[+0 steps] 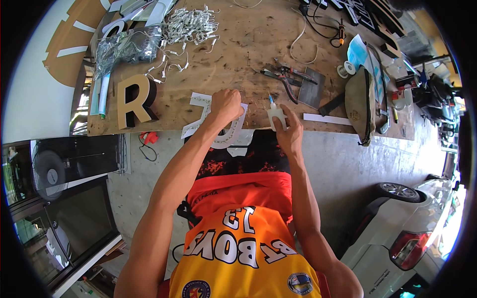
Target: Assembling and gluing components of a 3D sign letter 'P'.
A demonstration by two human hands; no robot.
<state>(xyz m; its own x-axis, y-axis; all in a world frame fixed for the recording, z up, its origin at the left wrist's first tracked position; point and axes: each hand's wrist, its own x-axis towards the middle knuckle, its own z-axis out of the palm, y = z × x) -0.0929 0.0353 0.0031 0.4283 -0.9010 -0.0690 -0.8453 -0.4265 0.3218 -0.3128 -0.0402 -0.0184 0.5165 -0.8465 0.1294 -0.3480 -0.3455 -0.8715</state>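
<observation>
Left hand (226, 104) closed in a loose fist, knuckles up, pressing down on a white flat letter cutout (218, 126) that lies at the near edge of the wooden surface (248, 44) and overhangs it toward the person; whether the fingers pinch anything under the fist cannot be told. Right hand (289, 130) just right of the left, fingers wrapped round a small white glue bottle (276, 117) with a blue tip pointing up and away; bottle sits at the surface edge, just beside the cutout's right end. Beyond the right hand, pliers and cutters (288, 77) beside a dark metal plate (313, 88); a white strip (327, 119) just right of the right hand; further right a tan pouch (358, 104) hanging over the edge. Left of the left hand, a gold-faced block letter (135, 99) standing on the surface; beyond it, a heap of white strip scraps (186, 27) and crumpled clear plastic (124, 47). Both forearms come up from below over an orange jersey (238, 243).
</observation>
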